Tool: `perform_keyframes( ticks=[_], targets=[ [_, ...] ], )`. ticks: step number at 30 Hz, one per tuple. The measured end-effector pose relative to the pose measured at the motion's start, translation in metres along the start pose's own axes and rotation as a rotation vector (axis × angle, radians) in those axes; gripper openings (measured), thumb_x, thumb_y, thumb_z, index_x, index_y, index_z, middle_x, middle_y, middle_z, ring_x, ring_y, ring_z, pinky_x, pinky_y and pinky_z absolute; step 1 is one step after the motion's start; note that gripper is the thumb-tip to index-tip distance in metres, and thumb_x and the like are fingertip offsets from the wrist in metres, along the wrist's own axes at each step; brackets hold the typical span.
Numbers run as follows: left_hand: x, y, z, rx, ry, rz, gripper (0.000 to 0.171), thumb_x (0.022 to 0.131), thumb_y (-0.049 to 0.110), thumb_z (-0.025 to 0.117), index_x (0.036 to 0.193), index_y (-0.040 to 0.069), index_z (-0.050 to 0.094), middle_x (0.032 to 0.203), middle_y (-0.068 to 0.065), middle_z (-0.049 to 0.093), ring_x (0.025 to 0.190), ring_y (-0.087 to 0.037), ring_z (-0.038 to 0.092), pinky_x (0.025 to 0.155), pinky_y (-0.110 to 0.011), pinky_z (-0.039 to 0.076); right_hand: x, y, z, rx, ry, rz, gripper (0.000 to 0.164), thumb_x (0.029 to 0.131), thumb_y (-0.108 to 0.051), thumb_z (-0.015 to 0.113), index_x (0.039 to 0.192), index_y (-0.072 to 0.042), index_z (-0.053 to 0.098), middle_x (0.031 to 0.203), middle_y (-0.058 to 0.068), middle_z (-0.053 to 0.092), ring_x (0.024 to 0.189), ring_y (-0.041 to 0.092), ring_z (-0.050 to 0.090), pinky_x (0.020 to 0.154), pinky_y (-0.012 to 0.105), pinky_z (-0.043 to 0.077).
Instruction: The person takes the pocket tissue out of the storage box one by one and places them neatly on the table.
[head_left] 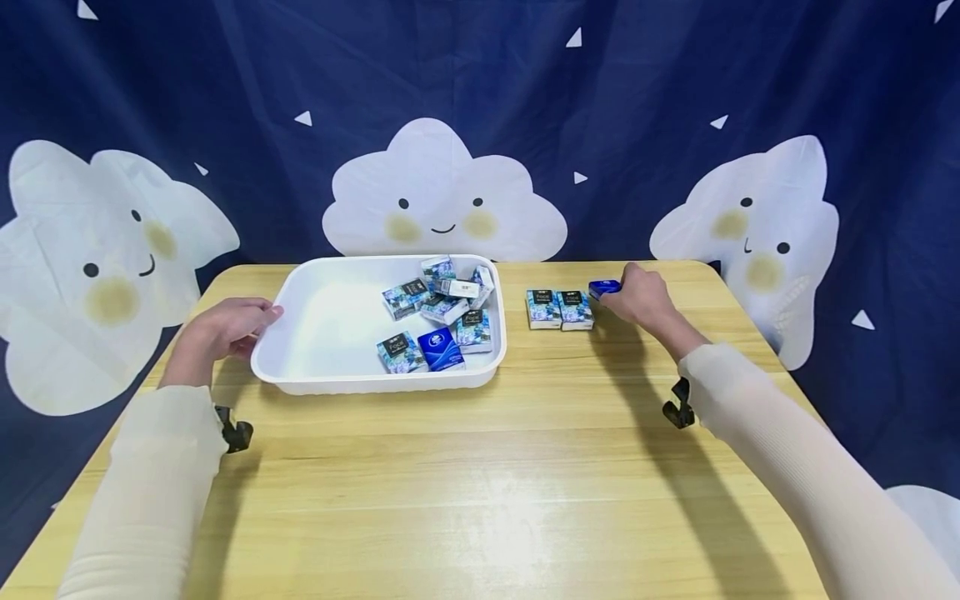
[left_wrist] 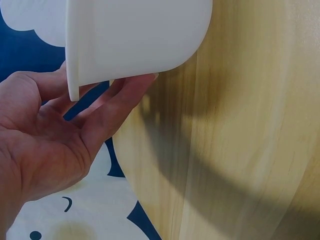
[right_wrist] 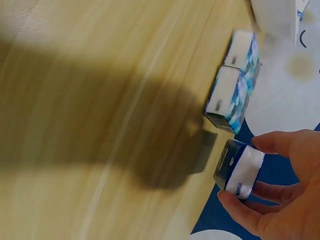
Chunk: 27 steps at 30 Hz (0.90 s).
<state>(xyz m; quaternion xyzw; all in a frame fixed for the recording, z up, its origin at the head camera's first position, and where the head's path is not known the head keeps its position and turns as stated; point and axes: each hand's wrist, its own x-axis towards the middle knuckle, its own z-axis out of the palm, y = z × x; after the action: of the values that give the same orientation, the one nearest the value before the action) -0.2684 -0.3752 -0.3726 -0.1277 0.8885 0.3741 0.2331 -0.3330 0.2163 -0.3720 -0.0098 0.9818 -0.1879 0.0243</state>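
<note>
At the back right of the table, my right hand [head_left: 647,297] pinches a dark blue tissue pack [head_left: 603,288] between thumb and fingers. In the right wrist view the pack [right_wrist: 246,172] shows its white side, with its shadow on the wood beside it. Just left of it, two floral tissue packs [head_left: 543,309] lie side by side. My left hand [head_left: 225,325] grips the left end of a white tray [head_left: 322,321], thumb at the rim and fingers beneath. Inside the tray's right half are several floral tissue packs [head_left: 401,353], some piled up, and one blue tissue pack [head_left: 441,348].
The light wooden table [head_left: 450,483] runs across the view. Behind it hangs a dark blue curtain [head_left: 465,67] with white smiling clouds, close to the table's back edge. Each sleeve has a black clip [head_left: 681,408] at the wrist.
</note>
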Motion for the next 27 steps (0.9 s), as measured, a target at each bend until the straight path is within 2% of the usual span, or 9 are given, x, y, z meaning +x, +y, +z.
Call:
perform_keyframes(
  ticks=[6, 11, 18, 27],
  targets=[
    [0.000, 0.000, 0.000, 0.006, 0.003, -0.002, 0.062, 0.111, 0.042, 0.032, 0.153, -0.003, 0.027, 0.139, -0.026, 0.042, 0.112, -0.033, 0.054, 0.080, -0.030, 0.054, -0.002, 0.005, 0.007, -0.014, -0.052, -0.026, 0.051, 0.091, -0.026, 0.063, 0.126, 0.009, 0.055, 0.119, 0.032, 0.062, 0.105, 0.045, 0.058, 0.089, 0.053, 0.050],
    [0.001, 0.002, 0.001, 0.002, 0.008, -0.010, 0.063, 0.110, 0.043, 0.032, 0.154, -0.003, 0.026, 0.142, -0.027, 0.040, 0.116, -0.036, 0.053, 0.079, -0.028, 0.053, -0.002, 0.006, 0.012, -0.059, -0.080, -0.050, 0.052, 0.091, -0.026, 0.064, 0.129, 0.009, 0.058, 0.120, 0.031, 0.065, 0.104, 0.044, 0.058, 0.093, 0.053, 0.049],
    [0.003, 0.000, 0.000, 0.001, 0.009, -0.011, 0.064, 0.110, 0.043, 0.032, 0.154, -0.003, 0.026, 0.142, -0.027, 0.041, 0.117, -0.036, 0.052, 0.078, -0.027, 0.053, -0.003, 0.006, 0.013, -0.075, -0.143, -0.045, 0.061, 0.090, -0.028, 0.069, 0.137, 0.009, 0.053, 0.126, 0.033, 0.062, 0.112, 0.045, 0.056, 0.099, 0.055, 0.047],
    [0.004, 0.000, 0.000, -0.002, 0.008, -0.011, 0.063, 0.110, 0.043, 0.032, 0.154, -0.002, 0.027, 0.142, -0.026, 0.041, 0.116, -0.035, 0.052, 0.079, -0.028, 0.053, -0.003, 0.006, 0.015, -0.069, -0.160, -0.046, 0.062, 0.089, -0.022, 0.068, 0.140, 0.009, 0.051, 0.134, 0.033, 0.058, 0.123, 0.049, 0.052, 0.105, 0.057, 0.045]
  ],
)
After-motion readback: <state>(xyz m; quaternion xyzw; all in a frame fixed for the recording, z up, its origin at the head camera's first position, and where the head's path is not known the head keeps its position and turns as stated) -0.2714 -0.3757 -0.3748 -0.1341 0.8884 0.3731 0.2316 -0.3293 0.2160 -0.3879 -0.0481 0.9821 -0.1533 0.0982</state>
